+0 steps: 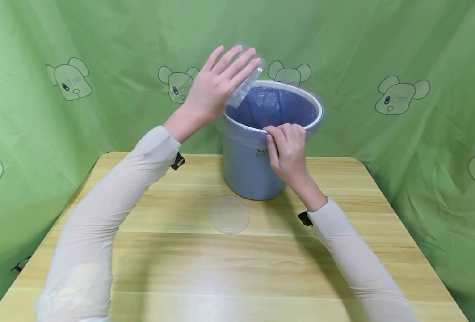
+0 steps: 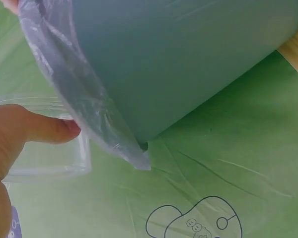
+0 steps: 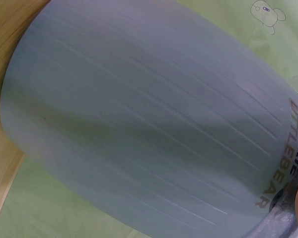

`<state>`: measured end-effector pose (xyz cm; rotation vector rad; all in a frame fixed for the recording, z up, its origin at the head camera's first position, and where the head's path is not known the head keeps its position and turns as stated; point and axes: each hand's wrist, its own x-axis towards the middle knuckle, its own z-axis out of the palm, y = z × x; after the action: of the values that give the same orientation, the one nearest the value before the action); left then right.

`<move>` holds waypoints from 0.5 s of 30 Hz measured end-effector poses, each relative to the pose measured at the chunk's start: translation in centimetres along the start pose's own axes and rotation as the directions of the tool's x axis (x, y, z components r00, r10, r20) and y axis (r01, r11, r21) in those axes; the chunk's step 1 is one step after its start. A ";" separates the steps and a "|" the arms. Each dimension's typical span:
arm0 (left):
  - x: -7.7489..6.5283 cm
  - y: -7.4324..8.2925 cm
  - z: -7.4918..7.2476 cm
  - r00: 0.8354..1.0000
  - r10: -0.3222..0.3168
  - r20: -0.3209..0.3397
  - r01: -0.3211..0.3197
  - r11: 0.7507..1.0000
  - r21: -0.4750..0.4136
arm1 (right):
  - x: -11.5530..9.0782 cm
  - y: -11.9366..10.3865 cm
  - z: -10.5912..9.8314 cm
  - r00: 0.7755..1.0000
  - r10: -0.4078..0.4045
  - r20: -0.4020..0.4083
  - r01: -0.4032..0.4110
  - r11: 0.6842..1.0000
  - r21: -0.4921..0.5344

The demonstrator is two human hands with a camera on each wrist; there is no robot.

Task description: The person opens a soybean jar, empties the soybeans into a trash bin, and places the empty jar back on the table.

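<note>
My left hand (image 1: 215, 87) holds a clear plastic tub (image 1: 244, 91) tilted at the left rim of a blue-grey trash bin (image 1: 247, 172). Its fingers lie along the tub's outside, and in the left wrist view the thumb (image 2: 52, 130) presses on the tub's near side. With fingers over the rim, my right hand (image 1: 289, 147) grips the front edge of the bin and its liner. The translucent bag (image 1: 267, 105) lines the inside and folds down over the outside. A round clear lid (image 1: 230, 215) lies flat on the table in front of the bin.
The bin stands upright near the back edge of a wooden table (image 1: 205, 268). Green cloth (image 1: 132, 40) with printed bear heads hangs behind and on both sides. Dark straps show at both cuffs.
</note>
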<state>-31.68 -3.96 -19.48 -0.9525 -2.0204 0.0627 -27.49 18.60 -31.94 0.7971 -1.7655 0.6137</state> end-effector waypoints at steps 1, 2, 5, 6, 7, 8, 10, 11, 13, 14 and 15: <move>-0.1 -0.1 -0.1 1.000 -0.013 -0.004 0.013 1.000 -0.004 | 0.0 0.0 0.0 1.000 0.001 0.001 -0.001 1.000 0.001; -0.2 -0.2 -0.2 1.000 -0.029 -0.009 0.029 1.000 -0.007 | 0.0 0.0 0.0 1.000 0.002 0.002 -0.002 1.000 0.001; -0.7 -0.6 -0.7 0.996 -0.076 -0.047 0.074 0.997 -0.037 | 0.0 0.0 0.0 1.000 0.002 0.004 -0.002 1.000 0.000; -0.8 -0.7 -0.8 0.993 -0.095 -0.064 0.091 0.994 -0.053 | 0.0 -0.1 0.0 1.000 0.002 0.004 -0.002 1.000 0.001; -1.0 -0.9 -1.0 0.990 -0.116 -0.079 0.110 0.991 -0.072 | 0.0 -0.1 0.0 1.000 0.002 0.003 -0.002 1.000 0.001; -1.2 -1.1 -1.2 0.986 -0.140 -0.095 0.131 0.987 -0.094 | 0.0 -0.1 0.0 1.000 0.003 0.003 -0.003 1.000 0.001; -1.8 -1.4 -1.5 0.972 -0.196 -0.126 0.177 0.973 -0.150 | 0.0 -0.1 0.0 1.000 0.005 0.001 -0.005 1.000 0.001; -2.1 -1.6 -1.7 0.963 -0.234 -0.135 0.208 0.961 -0.180 | 0.0 -0.1 0.0 1.000 0.007 0.001 -0.007 1.000 0.002; -3.0 -2.0 -1.9 0.937 -0.317 -0.147 0.273 0.927 -0.258 | 0.0 -0.1 0.0 1.000 0.010 0.002 -0.010 1.000 0.003; -3.5 -2.1 -1.9 0.918 -0.370 -0.146 0.314 0.899 -0.305 | 0.0 -0.1 0.0 1.000 0.011 0.003 -0.011 1.000 0.002; -4.1 -2.2 -1.9 0.896 -0.421 -0.139 0.352 0.866 -0.355 | 0.0 -0.1 0.0 1.000 0.012 0.003 -0.012 1.000 0.001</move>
<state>-30.29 -8.70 -20.33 -0.6876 -2.0147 -0.5862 -27.45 18.52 -31.97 0.7892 -1.7743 0.6218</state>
